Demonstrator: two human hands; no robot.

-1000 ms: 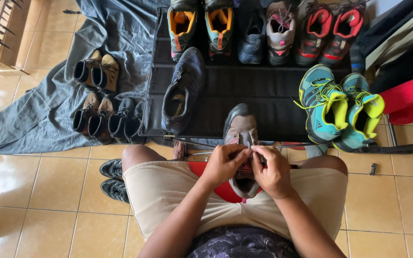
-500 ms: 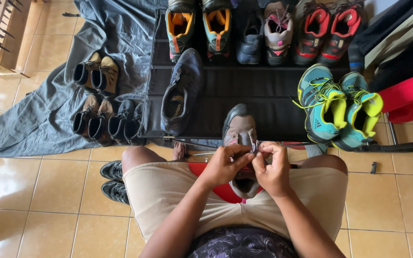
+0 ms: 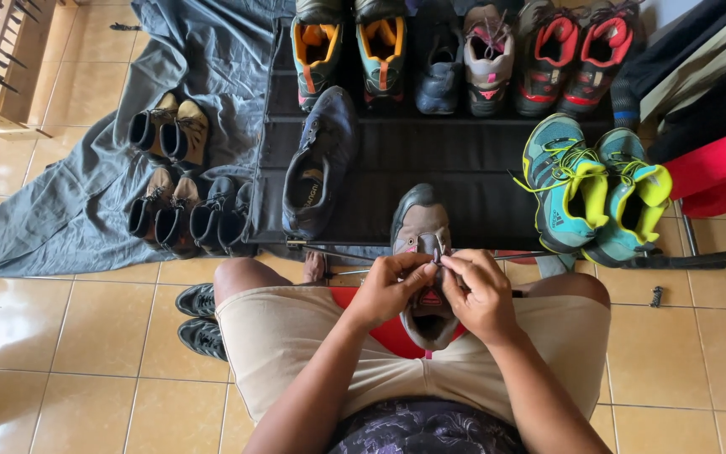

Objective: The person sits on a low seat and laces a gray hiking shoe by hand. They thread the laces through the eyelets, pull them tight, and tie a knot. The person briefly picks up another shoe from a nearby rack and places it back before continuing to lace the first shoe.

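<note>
While seated, left hand (image 3: 388, 290) and right hand (image 3: 481, 294) pinch (fingertips) grey shoe (image 3: 422, 231) laces.

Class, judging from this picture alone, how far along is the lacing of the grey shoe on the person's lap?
Done: nothing is visibly finished. In hand: the left hand and right hand pinch the lace over the middle of the grey shoe. Left: no bow or knot shows, and the shoe's top near the red lining stands open.

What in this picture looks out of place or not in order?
One dark shoe lies alone and slanted on the black mat, while the others stand in pairs. The grey cloth beside it is rumpled. Both hands, left and right, hold the laces of a grey shoe on the lap. Nothing looks damaged.
</note>
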